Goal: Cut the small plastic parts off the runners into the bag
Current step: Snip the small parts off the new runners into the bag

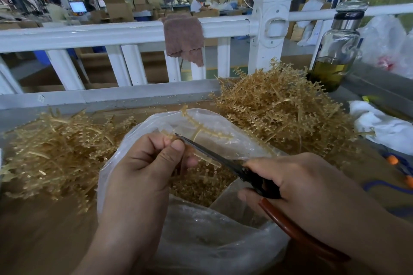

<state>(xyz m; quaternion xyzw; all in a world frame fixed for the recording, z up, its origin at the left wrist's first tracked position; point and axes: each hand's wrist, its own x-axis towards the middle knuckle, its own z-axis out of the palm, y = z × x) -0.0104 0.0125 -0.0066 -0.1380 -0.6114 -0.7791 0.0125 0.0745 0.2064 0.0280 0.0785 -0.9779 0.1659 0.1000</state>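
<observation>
The left grip (143, 163) pinches a runner (197, 128) directly above the open bag (212, 241), so each small part snipped by the scissors (214, 153), clasped in the right grip (301, 181), should drop among the loose parts (201, 185) inside.

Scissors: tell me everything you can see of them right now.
The scissors have slim dark metal blades, a black pivot area and a reddish-brown handle. The right hand grips the handles. The blades look nearly shut and slant up and to the left. Their tip meets the runner that the left hand pinches, close to its thumb. They are held above the open clear bag, not touching it as far as shows.
</observation>
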